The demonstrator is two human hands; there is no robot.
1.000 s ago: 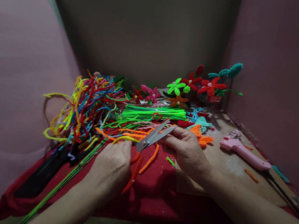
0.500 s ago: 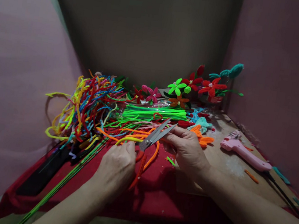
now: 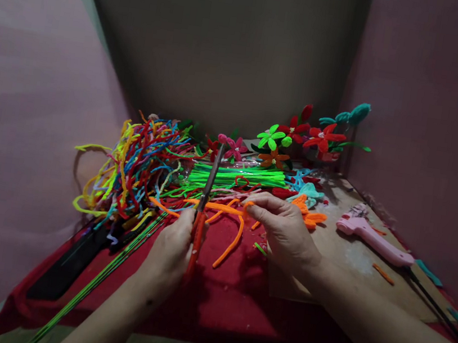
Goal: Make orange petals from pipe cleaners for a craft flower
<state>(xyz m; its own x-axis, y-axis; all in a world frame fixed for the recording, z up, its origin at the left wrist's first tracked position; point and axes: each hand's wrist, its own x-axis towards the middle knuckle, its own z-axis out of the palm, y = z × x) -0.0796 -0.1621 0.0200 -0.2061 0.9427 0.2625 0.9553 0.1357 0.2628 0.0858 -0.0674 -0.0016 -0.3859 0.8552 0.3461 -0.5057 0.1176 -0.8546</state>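
Observation:
My left hand [image 3: 174, 240] is closed around a pair of scissors [image 3: 209, 183] with orange-red handles. Their blades point up and away and are seen nearly edge-on. Between thumb and fingertips, my right hand [image 3: 289, 228] pinches an orange pipe cleaner [image 3: 248, 207]. Orange strands run from there towards the left hand; whether the left fingers also hold one I cannot tell. A loose orange pipe cleaner [image 3: 230, 250] curves down over the red cloth [image 3: 231, 302] between the hands.
A tangled heap of coloured pipe cleaners [image 3: 132, 163] lies left, beside thin green stems [image 3: 104, 273]. Behind the hands is a bundle of green pipe cleaners [image 3: 241, 176]. Fuzzy flowers [image 3: 321, 136] stand at the back. A pink glue gun [image 3: 376, 240] rests on a board [image 3: 326, 265] at right.
The scissors have swung from slanting open beside my right hand to pointing upward at the left. The yellow strand near my left hand no longer shows. My right hand stays almost in place.

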